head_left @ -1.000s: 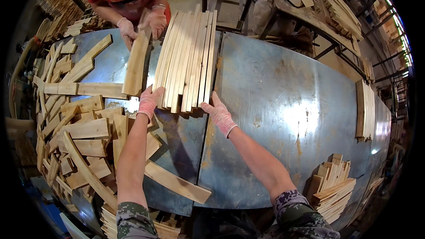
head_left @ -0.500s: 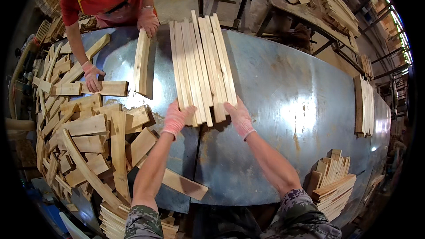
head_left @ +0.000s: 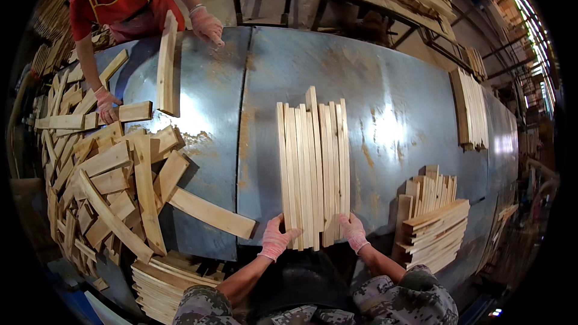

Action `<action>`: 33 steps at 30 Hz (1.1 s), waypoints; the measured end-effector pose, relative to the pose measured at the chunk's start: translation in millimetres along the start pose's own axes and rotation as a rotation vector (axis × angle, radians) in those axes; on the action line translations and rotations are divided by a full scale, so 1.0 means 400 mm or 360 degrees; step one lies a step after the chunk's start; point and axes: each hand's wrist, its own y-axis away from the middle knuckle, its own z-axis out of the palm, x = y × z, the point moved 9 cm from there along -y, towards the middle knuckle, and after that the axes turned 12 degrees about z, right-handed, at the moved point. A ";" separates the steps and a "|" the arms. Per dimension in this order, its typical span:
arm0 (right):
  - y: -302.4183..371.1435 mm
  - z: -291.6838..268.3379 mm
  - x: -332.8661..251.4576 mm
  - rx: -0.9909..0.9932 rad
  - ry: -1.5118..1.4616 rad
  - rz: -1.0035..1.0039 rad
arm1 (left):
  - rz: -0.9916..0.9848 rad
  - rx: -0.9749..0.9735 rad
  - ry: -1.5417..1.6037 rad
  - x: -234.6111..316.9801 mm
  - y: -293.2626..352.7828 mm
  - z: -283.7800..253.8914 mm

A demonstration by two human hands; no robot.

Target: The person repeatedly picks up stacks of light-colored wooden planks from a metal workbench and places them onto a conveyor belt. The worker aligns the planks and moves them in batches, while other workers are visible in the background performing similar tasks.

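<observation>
A row of several narrow wooden boards (head_left: 314, 162), set on edge side by side, stretches away from me at the near edge of the metal table. My left hand (head_left: 279, 238), in a pinkish-white glove, grips the near left end of the row. My right hand (head_left: 354, 232), gloved alike, closes on its near right end. One board in the middle sticks out past the others at the far end, and the near ends are uneven too. Both palms are partly hidden against the wood.
A jumbled heap of boards (head_left: 108, 186) covers the left side, one loose board (head_left: 214, 212) jutting toward me. Stacks stand at right (head_left: 436, 222), far right (head_left: 471, 111) and lower left (head_left: 162, 283). Across the table a co-worker in red (head_left: 129, 6) has gloved hands near boards.
My hands have drawn the row of boards toward me and to the right, to the table's near edge. The co-worker's raised hand has come off the upright board.
</observation>
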 end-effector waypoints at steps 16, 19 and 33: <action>0.337 0.063 -0.336 -0.0432 0.0259 -0.0857 | -0.0142 0.0182 0.0628 -0.107 0.102 -0.077; 0.390 0.196 -0.406 -0.0512 0.0345 -0.0694 | -0.0161 0.0203 0.0619 -0.011 0.125 -0.112; 0.242 0.212 -0.190 -0.0761 -0.0633 -0.0535 | 0.0073 0.0127 0.0657 0.157 0.185 -0.083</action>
